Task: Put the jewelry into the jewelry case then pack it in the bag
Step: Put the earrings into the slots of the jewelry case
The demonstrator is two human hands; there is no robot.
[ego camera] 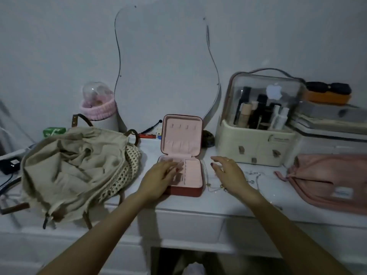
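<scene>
Both forearms reach in from the bottom edge toward the white table (198, 203), whose front edge runs just under the wrists. The left hand (158, 179) lies flat, fingers straight, on the left half of the open jewelry case (186, 175); that grip is open and holds nothing. The right hand (228, 173) hovers just right of the case with fingers loosely spread, its grip likewise open and empty. The case sits near the table's front edge, its pink-lined lid standing upright and its red shell showing at the front. Thin chains of jewelry (216, 187) lie on the bare tabletop beside the case, partly under the right hand, and more of it stretches right toward a pink pouch (327, 181). To the left, the beige bag (79, 165) slumps with its mouth open, its crochet side just beside the case and its lower corner hanging over the table's edge. Behind the right hand stands a cream cosmetics organizer (256, 143), with a strip of free tabletop between it and the jewelry.
</scene>
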